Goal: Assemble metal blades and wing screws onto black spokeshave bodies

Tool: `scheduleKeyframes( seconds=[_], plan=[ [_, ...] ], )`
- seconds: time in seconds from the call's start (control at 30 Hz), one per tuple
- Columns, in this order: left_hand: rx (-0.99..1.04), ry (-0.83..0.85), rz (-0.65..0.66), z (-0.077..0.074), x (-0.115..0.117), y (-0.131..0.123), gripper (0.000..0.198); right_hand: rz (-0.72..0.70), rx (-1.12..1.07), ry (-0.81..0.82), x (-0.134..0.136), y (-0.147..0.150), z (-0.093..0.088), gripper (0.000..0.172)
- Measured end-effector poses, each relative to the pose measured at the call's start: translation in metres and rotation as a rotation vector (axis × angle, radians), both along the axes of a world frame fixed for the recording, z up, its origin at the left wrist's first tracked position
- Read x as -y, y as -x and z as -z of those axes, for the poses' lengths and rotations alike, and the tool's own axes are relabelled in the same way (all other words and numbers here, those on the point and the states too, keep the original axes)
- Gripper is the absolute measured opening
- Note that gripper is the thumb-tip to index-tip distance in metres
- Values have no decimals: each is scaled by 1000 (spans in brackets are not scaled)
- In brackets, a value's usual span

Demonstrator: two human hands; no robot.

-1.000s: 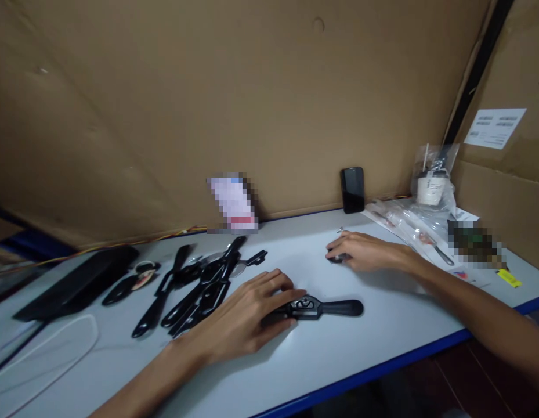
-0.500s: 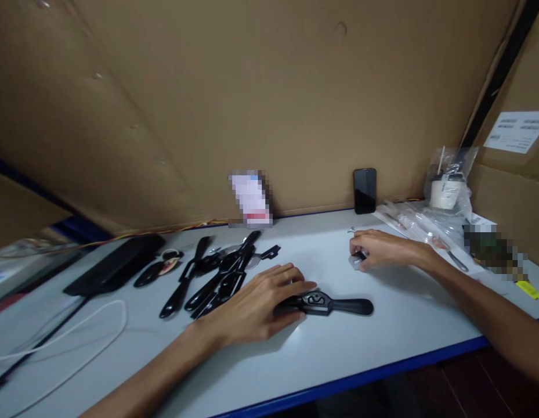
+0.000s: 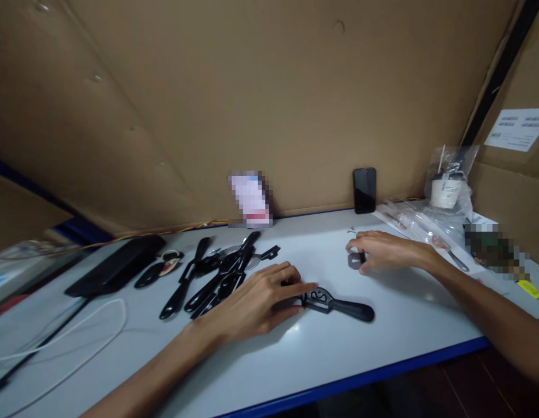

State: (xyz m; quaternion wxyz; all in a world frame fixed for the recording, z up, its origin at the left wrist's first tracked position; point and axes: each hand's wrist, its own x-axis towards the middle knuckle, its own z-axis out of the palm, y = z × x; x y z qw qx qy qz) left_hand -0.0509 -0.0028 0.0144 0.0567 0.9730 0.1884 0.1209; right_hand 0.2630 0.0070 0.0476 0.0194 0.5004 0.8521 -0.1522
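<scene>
My left hand (image 3: 269,299) is closed around one handle end of a black spokeshave (image 3: 319,299), which lies over the white table. The spokeshave's bare middle and its other handle (image 3: 354,310) stick out to the right. Further right and back, my right hand (image 3: 376,252) has its thumb and fingers curled on a small grey metal blade (image 3: 355,261) near the tabletop; a dark part beside it is partly hidden by the fingers. A small screw (image 3: 351,230) lies just behind those fingers. Several more black spokeshaves (image 3: 221,278) are heaped left of my left hand.
A black phone (image 3: 365,190) and a blurred-out pale item (image 3: 252,197) lean on the cardboard wall (image 3: 269,104). Plastic wrapping and a bagged cup (image 3: 445,191) stand right. A black flat-headed device (image 3: 115,267), keys (image 3: 167,261) and a white cable (image 3: 121,319) lie left.
The spokeshave has turned slightly in my left hand, its free handle dipping toward me. The blade under my right fingers has shifted a little and shows more of its face.
</scene>
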Motion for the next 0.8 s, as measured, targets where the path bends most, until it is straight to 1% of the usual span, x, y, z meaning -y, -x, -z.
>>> scheduleKeyframes(
  seconds=[0.07,0.13,0.3,0.4,0.5,0.53,0.63,0.7,0.73,0.8],
  plan=[
    [-15,9,-9,-1,0,0,37,-9,-20,7,0,-1,-1,26],
    [-26,15,-27,-1,0,-1,37,15,-46,12,0,-2,-1,22],
    [-10,29,-77,6,1,-5,34,196,-56,33,0,1,3,30],
    [19,58,-73,9,1,-6,34,204,-115,16,-2,1,7,33],
    [48,72,-68,11,2,-6,34,195,-203,-13,-6,-1,14,40],
    [55,70,-69,11,3,-6,33,184,-234,-29,-8,-1,17,38],
    [51,56,-81,10,5,-9,32,166,-397,-52,-12,4,23,18],
    [38,45,-95,10,7,-11,29,202,-605,15,-11,13,25,8],
    [31,35,-101,9,7,-11,27,221,-724,75,-8,19,25,7],
    [16,2,-105,10,7,-12,24,240,-921,203,0,32,26,13]
  ],
)
